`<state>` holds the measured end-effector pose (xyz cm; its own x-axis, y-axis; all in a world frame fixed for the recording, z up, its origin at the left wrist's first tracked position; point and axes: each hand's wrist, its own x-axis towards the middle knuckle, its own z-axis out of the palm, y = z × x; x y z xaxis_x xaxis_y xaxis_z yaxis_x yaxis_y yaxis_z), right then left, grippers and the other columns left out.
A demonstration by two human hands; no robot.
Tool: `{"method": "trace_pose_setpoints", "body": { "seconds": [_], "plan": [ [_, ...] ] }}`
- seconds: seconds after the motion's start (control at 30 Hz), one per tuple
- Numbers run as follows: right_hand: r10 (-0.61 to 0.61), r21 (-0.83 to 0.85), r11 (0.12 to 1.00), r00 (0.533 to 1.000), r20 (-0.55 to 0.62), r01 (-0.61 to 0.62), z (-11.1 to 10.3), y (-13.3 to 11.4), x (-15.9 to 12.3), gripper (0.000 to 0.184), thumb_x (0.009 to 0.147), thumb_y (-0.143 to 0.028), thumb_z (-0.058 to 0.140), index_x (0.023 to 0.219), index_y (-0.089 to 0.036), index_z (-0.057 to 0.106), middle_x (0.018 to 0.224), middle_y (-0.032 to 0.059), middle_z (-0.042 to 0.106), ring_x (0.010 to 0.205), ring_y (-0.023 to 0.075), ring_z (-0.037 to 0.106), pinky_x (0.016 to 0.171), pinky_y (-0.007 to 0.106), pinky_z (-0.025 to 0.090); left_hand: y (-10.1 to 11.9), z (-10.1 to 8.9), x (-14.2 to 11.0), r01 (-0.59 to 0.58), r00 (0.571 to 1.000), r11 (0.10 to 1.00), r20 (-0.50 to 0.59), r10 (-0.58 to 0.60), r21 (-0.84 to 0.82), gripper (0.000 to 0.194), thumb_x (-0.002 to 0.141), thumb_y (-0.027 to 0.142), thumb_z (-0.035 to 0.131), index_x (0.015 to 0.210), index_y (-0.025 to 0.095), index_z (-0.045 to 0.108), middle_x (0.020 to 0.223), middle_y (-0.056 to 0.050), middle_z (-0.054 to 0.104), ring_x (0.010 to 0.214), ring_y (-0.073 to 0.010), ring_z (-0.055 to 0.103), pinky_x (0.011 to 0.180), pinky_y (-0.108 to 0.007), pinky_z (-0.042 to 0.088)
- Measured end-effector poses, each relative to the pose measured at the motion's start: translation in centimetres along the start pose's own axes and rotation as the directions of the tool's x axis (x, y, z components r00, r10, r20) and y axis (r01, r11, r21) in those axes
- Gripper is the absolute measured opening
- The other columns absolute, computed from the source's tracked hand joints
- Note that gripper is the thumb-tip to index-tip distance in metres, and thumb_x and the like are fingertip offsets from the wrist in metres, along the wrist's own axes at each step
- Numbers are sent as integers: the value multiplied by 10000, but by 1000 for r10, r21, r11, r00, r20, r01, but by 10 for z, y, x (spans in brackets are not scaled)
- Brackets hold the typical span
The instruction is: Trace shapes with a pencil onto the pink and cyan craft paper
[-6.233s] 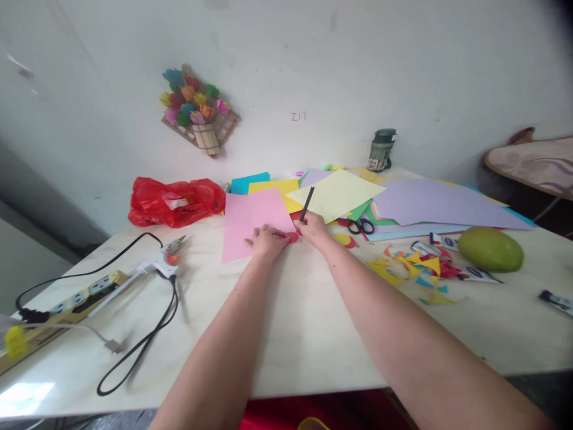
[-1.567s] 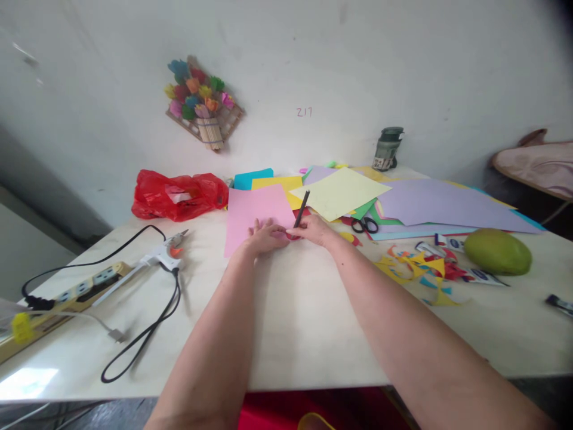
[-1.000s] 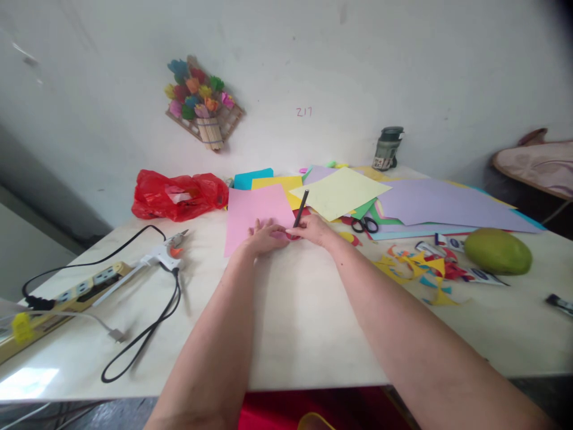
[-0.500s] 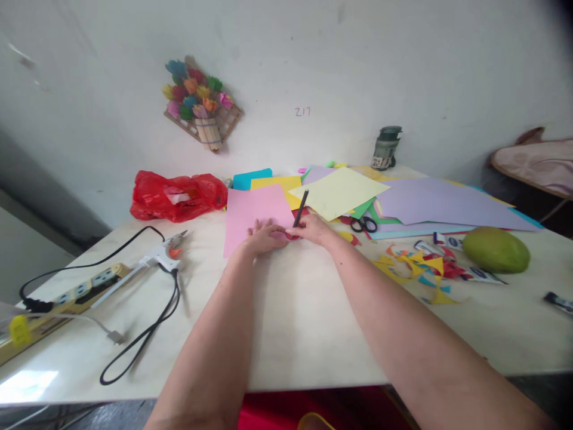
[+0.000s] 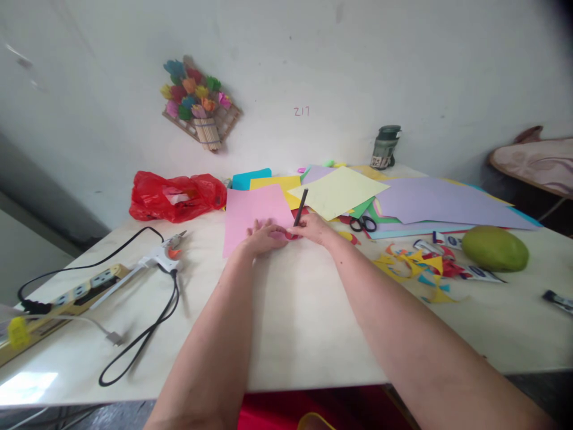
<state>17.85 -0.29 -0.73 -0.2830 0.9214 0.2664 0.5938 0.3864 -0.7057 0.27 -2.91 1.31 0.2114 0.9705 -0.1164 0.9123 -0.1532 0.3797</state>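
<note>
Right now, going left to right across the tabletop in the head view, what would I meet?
Power strip → glue gun → left hand → dark pen → black-handled scissors → green fruit → dark-capped tube.

Bare hands on my feed, left hand [image 5: 265,239] and right hand [image 5: 314,229], bare forearms too. Tiny spot on the right forearm [image 5: 380,298]. Can't make out any clothing for sure.

Pale table [image 5: 295,334] under coloured papers [image 5: 439,200]

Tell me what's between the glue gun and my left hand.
In the head view: bare tabletop beside the glue gun, then the left part of the pink sheet, up to the left hand.
</note>
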Motion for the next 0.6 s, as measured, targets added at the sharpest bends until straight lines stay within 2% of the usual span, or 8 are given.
{"method": "trace_pose_setpoints", "body": {
  "seconds": [0.2,0.6],
  "plan": [
    [13,-13,1000,1000,-12,-14,2,1,1,346,618,-479,609,666,-140,662,543,4,551,520,91,455,510,216,332,0,1,1,9,1000,1000,-7,-9,30,483,672,545,523,1134,408,485,1430,72,178,1299,-308,-61,1013,-536,52],
    [-5,-8,1000,1000,-13,5,2,-1,0,326,615,-451,621,679,-135,670,573,7,563,534,90,451,521,215,335,3,0,-2,17,1000,1000,-2,-17,22,507,668,568,511,1146,401,477,1433,67,171,1300,-296,-67,1019,-522,34]
  ]
}}
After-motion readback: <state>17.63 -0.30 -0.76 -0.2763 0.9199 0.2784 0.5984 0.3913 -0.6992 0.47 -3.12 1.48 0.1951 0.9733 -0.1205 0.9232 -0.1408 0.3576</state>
